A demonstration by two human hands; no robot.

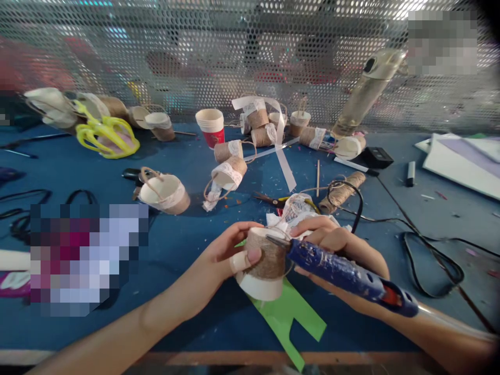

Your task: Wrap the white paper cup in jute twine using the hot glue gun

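My left hand (230, 250) is wrapped round a paper cup (265, 258) whose side is wound with brown twine, leaving a white band bare at the lower end. A bandage-like strip circles the thumb. In my right hand (344, 250) is a blue hot glue gun (347, 273) with a clear glue stick out of its back. Its metal nozzle touches or nearly touches the twine near the cup's upper edge. Beneath the cup lies a green cut sheet (291, 312). White lace (299, 208) is bunched just behind my right hand.
Several twine-wrapped cups, such as one with a handle (166, 195), stand or lie around the blue table (187, 333). Farther back are red paper cups (211, 127), a yellow crown-like piece (107, 138) and a bottle (363, 94). A twine roll (344, 192), scissors (279, 201) and black cable (433, 291) lie nearer.
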